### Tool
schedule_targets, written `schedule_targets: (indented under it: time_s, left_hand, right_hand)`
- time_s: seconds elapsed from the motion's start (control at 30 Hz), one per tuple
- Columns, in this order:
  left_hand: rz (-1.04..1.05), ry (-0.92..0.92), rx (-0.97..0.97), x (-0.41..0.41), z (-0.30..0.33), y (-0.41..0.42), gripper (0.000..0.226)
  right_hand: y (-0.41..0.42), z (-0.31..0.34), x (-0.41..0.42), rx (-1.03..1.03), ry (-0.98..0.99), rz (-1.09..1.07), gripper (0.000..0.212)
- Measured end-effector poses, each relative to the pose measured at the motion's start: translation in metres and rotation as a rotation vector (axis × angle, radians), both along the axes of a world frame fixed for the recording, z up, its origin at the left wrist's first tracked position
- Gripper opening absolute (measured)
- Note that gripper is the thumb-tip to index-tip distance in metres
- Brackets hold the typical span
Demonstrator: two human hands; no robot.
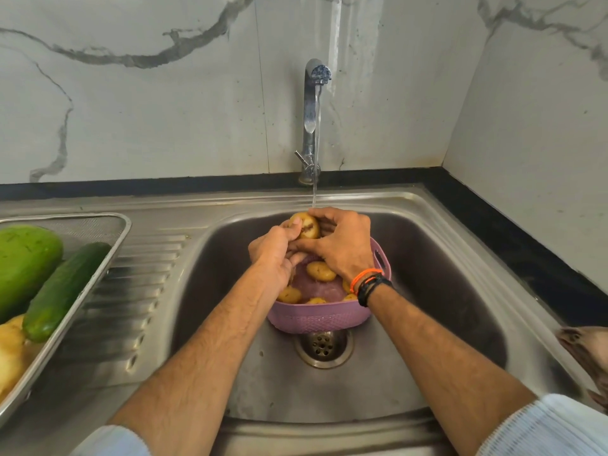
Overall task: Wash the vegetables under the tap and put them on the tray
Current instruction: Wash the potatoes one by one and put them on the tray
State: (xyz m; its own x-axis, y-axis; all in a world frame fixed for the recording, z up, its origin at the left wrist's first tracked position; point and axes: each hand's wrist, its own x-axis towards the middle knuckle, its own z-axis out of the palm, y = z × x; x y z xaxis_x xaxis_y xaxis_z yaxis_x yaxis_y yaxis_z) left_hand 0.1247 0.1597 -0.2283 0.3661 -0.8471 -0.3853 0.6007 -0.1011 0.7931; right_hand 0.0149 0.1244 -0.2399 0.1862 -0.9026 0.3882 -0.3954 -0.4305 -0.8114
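Note:
Both hands hold one yellow potato [305, 225] under the thin stream from the steel tap [312, 103]. My left hand [276, 255] grips it from the left with the thumb on top. My right hand [342, 241] wraps it from the right. Below them a pink plastic basket [316, 319] stands in the sink [427, 274] with several more potatoes [320, 270] inside. On the drainboard at the left lies a metal tray [82, 291] bearing a dark cucumber [62, 291], a large pale green vegetable [23, 261] and some yellow potatoes [11, 350].
The sink drain [324, 347] shows just in front of the basket. A black counter strip [526, 245] runs behind and right of the sink, under marble walls. A brownish object [585, 350] pokes in at the right edge.

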Motion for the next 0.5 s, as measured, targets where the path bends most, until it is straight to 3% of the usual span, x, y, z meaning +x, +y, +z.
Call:
schedule_targets:
  time_s: [0.23, 0.5]
  left_hand:
    - [-0.14, 0.062, -0.06, 0.005, -0.001, 0.0, 0.029]
    - [-0.159, 0.128, -0.053, 0.006, -0.008, -0.004, 0.031]
  right_hand:
    - [-0.007, 0.001, -0.004, 0.095, -0.119, 0.011, 0.056]
    - [-0.008, 0.002, -0.007, 0.146, -0.031, 0.138, 0.068]
